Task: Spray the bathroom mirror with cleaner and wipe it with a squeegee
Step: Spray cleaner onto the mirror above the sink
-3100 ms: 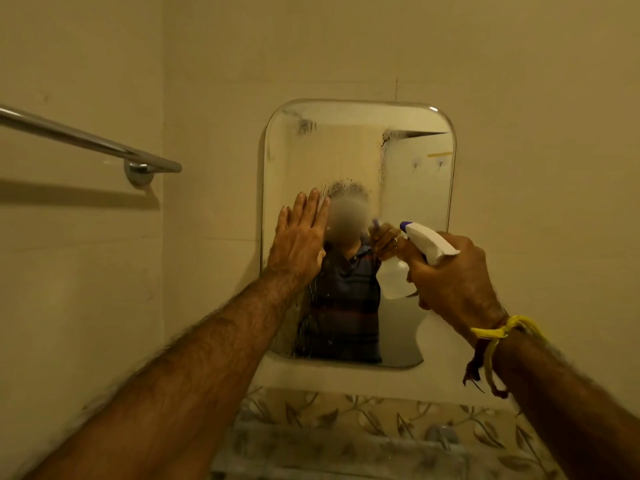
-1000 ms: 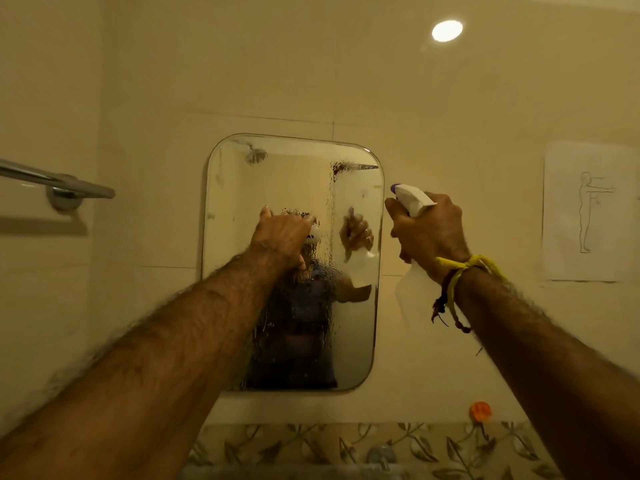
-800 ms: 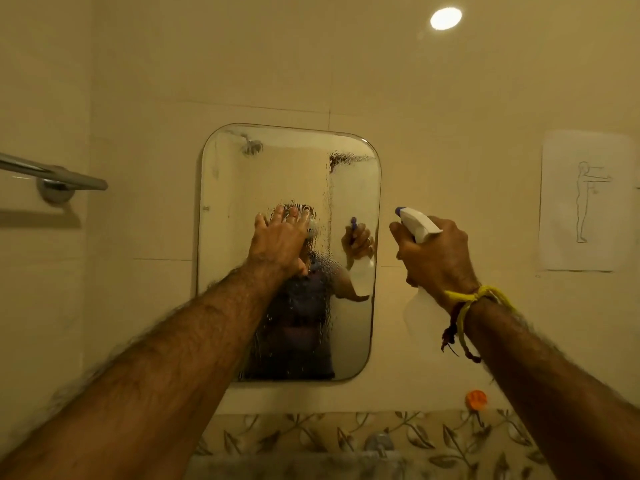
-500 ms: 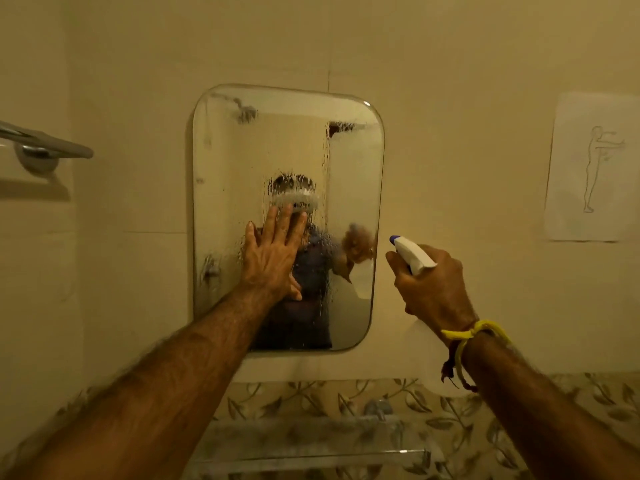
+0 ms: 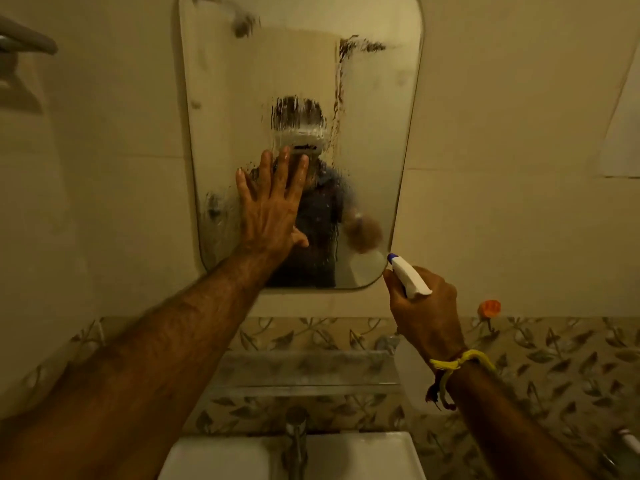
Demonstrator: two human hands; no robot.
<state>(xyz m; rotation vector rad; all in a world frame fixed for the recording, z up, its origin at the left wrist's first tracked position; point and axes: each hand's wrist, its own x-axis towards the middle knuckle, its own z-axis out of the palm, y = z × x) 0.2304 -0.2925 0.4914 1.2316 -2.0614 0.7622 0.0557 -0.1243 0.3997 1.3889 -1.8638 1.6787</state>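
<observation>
The rounded wall mirror [image 5: 374, 140] hangs ahead, its glass wet with spray droplets and streaks. My left hand [image 5: 272, 206] lies flat on the lower left of the glass, fingers spread, holding nothing. My right hand [image 5: 424, 311] grips a white spray bottle [image 5: 410, 277] with a blue nozzle, just below and right of the mirror's bottom right corner, the nozzle aimed at that corner. The bottle's body is mostly hidden behind my hand. No squeegee is in view.
Below the mirror are a glass shelf [image 5: 304, 372], a chrome tap [image 5: 296, 441] and a white basin [image 5: 363, 455]. A towel rail [image 5: 24, 39] sticks out at the upper left. An orange hook [image 5: 489, 308] and a paper sheet [image 5: 623, 123] are on the right wall.
The view has tilted down and closer, bringing the basin and tap into sight. My left hand slid down the wet glass. My right hand lowered the bottle to the mirror's bottom right corner.
</observation>
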